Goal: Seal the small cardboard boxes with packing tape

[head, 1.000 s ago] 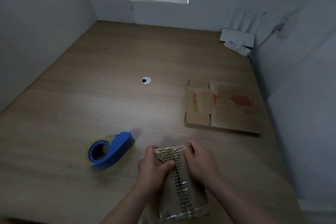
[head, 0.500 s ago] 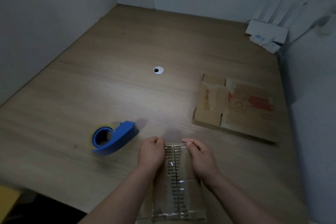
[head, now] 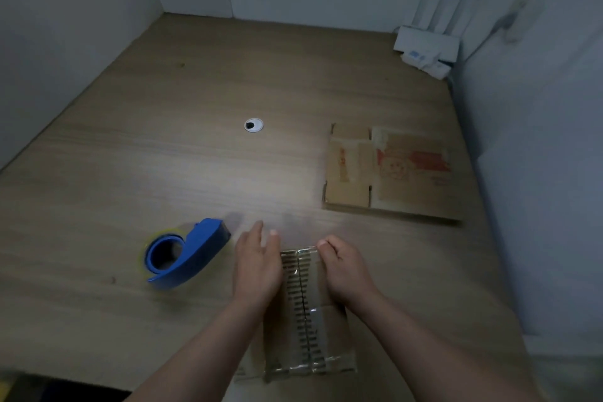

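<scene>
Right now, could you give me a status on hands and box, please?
Left hand open beside taped box. Right hand grips its far edge. Tape dispenser lies left, apart from both.

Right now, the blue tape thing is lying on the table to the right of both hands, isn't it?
No. The blue tape dispenser lies on the table, but to the left of the left hand and the right hand. The head view shows it.

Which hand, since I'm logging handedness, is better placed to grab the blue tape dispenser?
Left. The left hand is open and nearest the blue tape dispenser; the right hand grips the cardboard box, farther away.
</scene>
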